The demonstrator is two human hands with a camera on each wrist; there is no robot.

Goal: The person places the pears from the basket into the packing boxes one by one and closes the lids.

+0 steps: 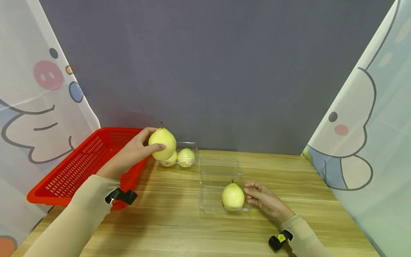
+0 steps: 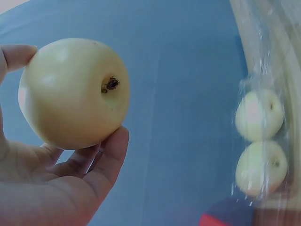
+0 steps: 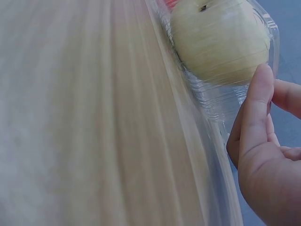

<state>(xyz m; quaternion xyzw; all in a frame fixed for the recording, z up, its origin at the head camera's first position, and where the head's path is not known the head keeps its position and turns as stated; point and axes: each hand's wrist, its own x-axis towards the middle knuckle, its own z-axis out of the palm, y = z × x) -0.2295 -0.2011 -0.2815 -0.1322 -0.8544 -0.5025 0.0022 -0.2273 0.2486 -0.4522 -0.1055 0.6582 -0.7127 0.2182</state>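
Observation:
My left hand [image 1: 136,148] grips a yellow-green pear [image 1: 162,144], its stem up, in the air beside the red basket. In the left wrist view, thumb and fingers curve round the same pear [image 2: 73,94]. A clear plastic box [image 1: 212,198] lies with its lid raised at the back, another pear [image 1: 233,196] sitting in its right part. My right hand [image 1: 264,200] is at the right side of this box, fingertips pinching its rim beside the pear. The right wrist view shows that pear [image 3: 221,40] through the clear wall, right by the fingertips.
The red perforated basket [image 1: 80,171] stands at the left. Behind the raised pear, a second clear box [image 1: 189,144] holds two pears [image 1: 186,157] near the grey back panel [image 1: 218,71]. Printed cloths [image 1: 350,171] flank the wooden table [image 1: 179,221].

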